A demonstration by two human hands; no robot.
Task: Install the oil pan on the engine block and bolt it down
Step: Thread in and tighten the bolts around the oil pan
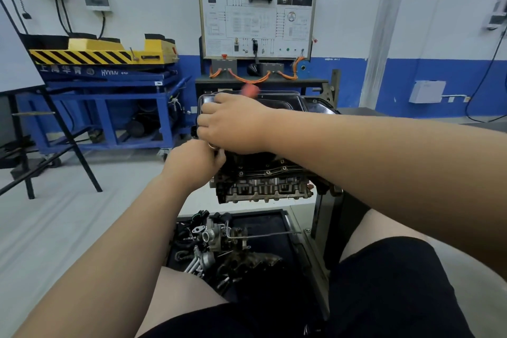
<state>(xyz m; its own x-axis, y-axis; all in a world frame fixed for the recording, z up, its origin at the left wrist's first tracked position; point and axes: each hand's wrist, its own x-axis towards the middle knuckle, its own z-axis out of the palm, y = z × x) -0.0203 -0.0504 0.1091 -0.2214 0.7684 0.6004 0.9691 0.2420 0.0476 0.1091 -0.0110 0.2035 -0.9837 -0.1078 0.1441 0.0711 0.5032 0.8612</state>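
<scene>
The oil pan [277,103], black and glossy, sits on top of the engine block [263,181], its near-left corner hidden under both hands. The right hand [233,123] lies curled over the pan's left rim; a blurred red-orange shape [251,90] shows just behind it, too smeared to identify. The left hand [193,163] is closed at the block's left edge, but what it pinches I cannot tell. Below, a black tray [274,221] holds loose engine parts [216,239]. Open floor lies to the left, before the blue cart [109,107].
</scene>
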